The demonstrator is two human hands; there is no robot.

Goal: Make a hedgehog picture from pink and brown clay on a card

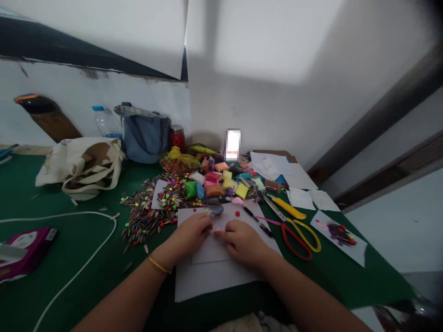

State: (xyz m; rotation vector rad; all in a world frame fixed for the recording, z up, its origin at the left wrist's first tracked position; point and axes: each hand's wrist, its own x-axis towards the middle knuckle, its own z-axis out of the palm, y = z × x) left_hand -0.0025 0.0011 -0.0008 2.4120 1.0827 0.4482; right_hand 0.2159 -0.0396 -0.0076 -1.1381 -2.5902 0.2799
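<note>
Left hand (188,236) and right hand (242,243) over white paper sheet (214,281); fingers (218,234) beside pink clay bit (218,228), grip unclear, possibly pinching.

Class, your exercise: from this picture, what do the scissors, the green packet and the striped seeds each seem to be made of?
The scissors seem to have steel blades, going by their grey sheen, and glossy moulded plastic loops in red and yellow. The green packet looks like soft modelling clay in clear plastic, judging by its rounded, shiny surface. The striped seeds look like dry, matte sunflower husks, though the picture cannot confirm it.

No readable text, labels or numbers
</note>
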